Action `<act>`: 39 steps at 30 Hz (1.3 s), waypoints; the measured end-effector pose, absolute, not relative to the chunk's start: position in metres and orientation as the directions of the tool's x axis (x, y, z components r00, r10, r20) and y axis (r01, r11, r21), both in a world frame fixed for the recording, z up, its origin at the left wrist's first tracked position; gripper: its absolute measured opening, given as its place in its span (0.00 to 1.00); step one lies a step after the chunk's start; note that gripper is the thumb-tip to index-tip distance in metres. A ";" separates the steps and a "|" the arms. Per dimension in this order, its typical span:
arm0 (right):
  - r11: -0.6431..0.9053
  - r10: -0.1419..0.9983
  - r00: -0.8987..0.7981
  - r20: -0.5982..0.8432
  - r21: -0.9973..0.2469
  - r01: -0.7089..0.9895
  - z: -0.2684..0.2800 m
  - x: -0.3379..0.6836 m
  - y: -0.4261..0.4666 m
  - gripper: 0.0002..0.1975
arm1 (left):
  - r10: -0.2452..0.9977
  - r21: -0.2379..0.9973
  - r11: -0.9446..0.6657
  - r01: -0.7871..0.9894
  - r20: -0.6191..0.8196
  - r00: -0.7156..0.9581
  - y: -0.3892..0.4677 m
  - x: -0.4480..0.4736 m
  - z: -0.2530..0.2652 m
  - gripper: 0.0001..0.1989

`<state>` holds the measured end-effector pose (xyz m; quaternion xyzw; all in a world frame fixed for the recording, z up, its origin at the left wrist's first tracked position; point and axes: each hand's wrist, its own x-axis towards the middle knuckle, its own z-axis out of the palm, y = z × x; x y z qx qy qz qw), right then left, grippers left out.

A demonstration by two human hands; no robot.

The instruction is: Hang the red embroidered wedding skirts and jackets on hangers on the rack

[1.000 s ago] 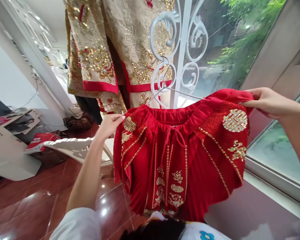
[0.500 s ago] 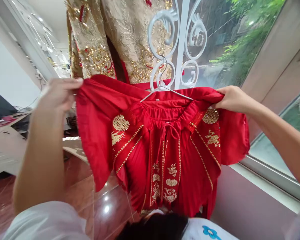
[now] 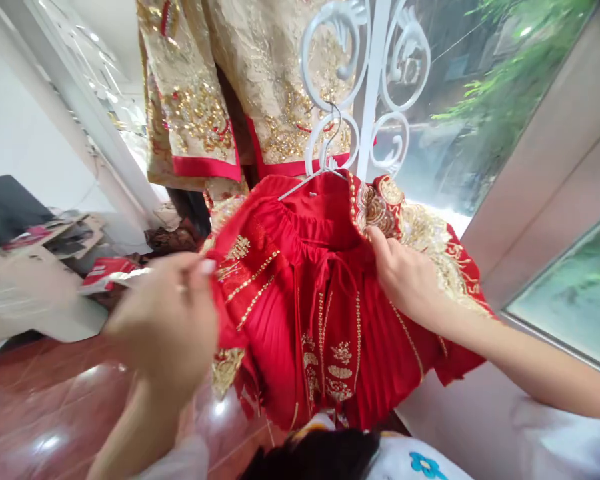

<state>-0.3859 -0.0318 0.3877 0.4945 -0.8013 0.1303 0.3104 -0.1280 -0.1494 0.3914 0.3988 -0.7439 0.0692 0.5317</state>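
A red embroidered jacket (image 3: 443, 267) hangs on a thin wire hanger (image 3: 300, 187), over a red pleated skirt (image 3: 275, 333) with gold beading and a drawstring bow. My right hand (image 3: 405, 277) is closed on the jacket's front edge near the collar, where its gold embroidery faces out. On the other side, my left hand (image 3: 175, 320) is blurred, its fingers curled at the jacket's left edge. My left hand hides part of that side.
The hanger hooks onto a white scrolled metal frame (image 3: 375, 87) by the window. Behind it hangs a cream and gold sequined garment (image 3: 275, 80). White furniture (image 3: 35, 293) with clutter stands left. Dark hair (image 3: 310, 457) and white cloth with a blue flower show at the bottom.
Both hands have come inward and down. The jacket's front panels, spread wide with plain red lining showing before, have folded over so the gold embroidery shows on the right.
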 end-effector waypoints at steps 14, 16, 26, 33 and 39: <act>-0.010 -0.628 -0.236 0.741 -0.312 -0.950 0.350 -0.377 -0.070 0.22 | -0.548 0.332 0.827 -0.454 0.659 -0.515 -0.147 -0.246 0.325 0.09; -0.138 -0.589 -0.152 0.793 -0.284 -0.949 0.349 -0.398 -0.052 0.20 | -0.478 0.356 0.877 -0.323 0.712 -0.514 -0.160 -0.227 0.325 0.09; -0.134 -0.668 -0.391 0.634 -0.618 -0.774 0.352 -0.535 -0.012 0.28 | -0.432 0.243 0.878 -0.412 0.772 -0.466 -0.280 -0.168 0.390 0.23; 0.451 -0.123 -0.657 0.744 -0.548 -0.705 0.284 -0.453 -0.019 0.32 | -0.584 0.377 0.600 -0.705 0.809 -0.064 -0.221 -0.198 0.353 0.29; 0.423 -0.156 -0.733 0.662 -0.626 -0.655 0.317 -0.487 0.009 0.29 | -0.644 0.541 0.765 -0.350 0.636 -0.425 -0.269 -0.170 0.370 0.27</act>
